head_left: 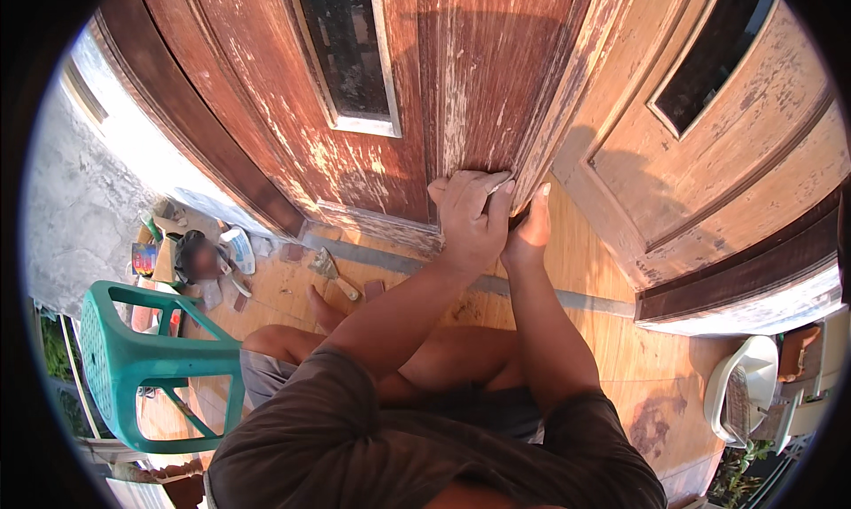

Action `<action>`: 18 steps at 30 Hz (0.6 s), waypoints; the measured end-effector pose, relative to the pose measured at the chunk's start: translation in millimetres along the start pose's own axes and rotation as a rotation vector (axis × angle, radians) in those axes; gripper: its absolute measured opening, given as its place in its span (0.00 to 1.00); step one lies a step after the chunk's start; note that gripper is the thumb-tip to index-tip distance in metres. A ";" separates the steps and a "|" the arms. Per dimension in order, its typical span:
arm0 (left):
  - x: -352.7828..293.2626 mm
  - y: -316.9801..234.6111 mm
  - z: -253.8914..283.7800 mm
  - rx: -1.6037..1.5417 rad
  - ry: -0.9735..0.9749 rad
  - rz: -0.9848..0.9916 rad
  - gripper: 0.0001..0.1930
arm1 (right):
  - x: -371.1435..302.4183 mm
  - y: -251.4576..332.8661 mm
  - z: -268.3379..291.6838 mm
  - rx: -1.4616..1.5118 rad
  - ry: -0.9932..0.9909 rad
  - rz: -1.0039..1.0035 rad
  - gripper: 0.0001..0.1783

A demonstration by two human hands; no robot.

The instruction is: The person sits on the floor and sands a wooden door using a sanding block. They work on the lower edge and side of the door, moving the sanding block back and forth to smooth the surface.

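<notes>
A reddish-brown wooden door [486,84] with worn, flaking finish stands in front of me. My left hand [472,217] is closed against its lower panel, fingers bent. A small pale thin piece [500,184] shows between those fingers; its kind is too small to make out. Right beside it, my right hand [530,230] grips the door's edge, thumb up along the wood and the other fingers mostly hidden.
A second, paler door leaf [709,137] stands at the right. A green plastic stool [160,358] is at my left. On the floor lie a scraper [335,274], a reddish block [374,289] and a white container [238,248]. A white basin [740,389] sits far right.
</notes>
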State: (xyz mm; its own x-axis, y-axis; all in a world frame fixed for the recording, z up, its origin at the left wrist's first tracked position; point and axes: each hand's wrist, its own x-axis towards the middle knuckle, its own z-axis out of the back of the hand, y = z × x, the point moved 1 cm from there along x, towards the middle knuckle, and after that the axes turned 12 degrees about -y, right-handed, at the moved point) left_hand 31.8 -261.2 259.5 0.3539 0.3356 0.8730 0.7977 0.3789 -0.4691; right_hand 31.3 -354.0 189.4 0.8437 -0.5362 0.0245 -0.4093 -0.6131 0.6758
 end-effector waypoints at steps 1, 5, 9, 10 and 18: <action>5.8 -3.4 -0.8 -0.045 -0.031 -0.067 0.04 | 0.5 -0.2 1.3 -0.006 0.013 -0.006 0.28; 81.6 -9.6 -42.7 -0.128 -0.109 -0.152 0.03 | 3.5 0.3 9.5 -0.192 -0.045 0.034 0.26; 98.4 -14.5 -48.9 -0.125 -0.139 -0.226 0.03 | 5.1 0.2 12.6 -0.228 -0.031 -0.024 0.33; 82.5 -15.5 -39.8 -0.115 -0.111 -0.171 0.03 | 5.3 -0.2 12.6 -0.216 -0.021 -0.035 0.34; 42.4 -10.6 -14.6 -0.080 -0.043 -0.114 0.04 | 8.4 -3.5 14.7 -0.129 0.022 -0.027 0.34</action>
State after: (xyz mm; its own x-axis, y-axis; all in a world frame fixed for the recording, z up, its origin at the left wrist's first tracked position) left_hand 45.5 -263.6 303.4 0.2389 0.3321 0.9125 0.8687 0.3468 -0.3536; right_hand 34.7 -364.8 176.4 0.8619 -0.5066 0.0204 -0.3396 -0.5469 0.7653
